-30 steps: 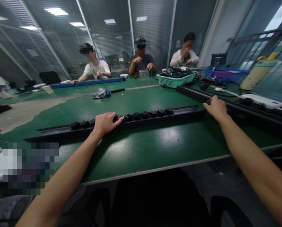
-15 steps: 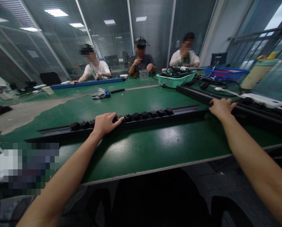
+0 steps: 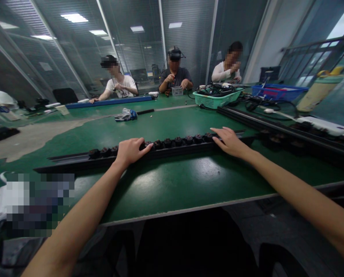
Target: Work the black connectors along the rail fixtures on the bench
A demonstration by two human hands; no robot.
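A long black rail (image 3: 186, 149) lies across the green table in front of me, holding a row of several round black socket-like pieces (image 3: 167, 142). My left hand (image 3: 131, 151) is closed over the rail near the middle of that row, its thumb along the near side; it hides the pieces beneath. Toward the right end of the row is my right hand (image 3: 229, 143), fingers stretched and apart, by the last round piece. Whether its fingertips touch that piece I cannot tell.
Another black rail (image 3: 278, 125) runs along the right, near a white power strip (image 3: 323, 126). Behind stand a green basket (image 3: 208, 100) of cables, a blue basket (image 3: 278, 92) and a bottle (image 3: 319, 92). Gloves (image 3: 126, 114) lie farther back. Several people sit around the table.
My right hand has left the right-hand rail and moved left to the end of the row of round pieces. My left hand stays on the rail. The view has shifted slightly.
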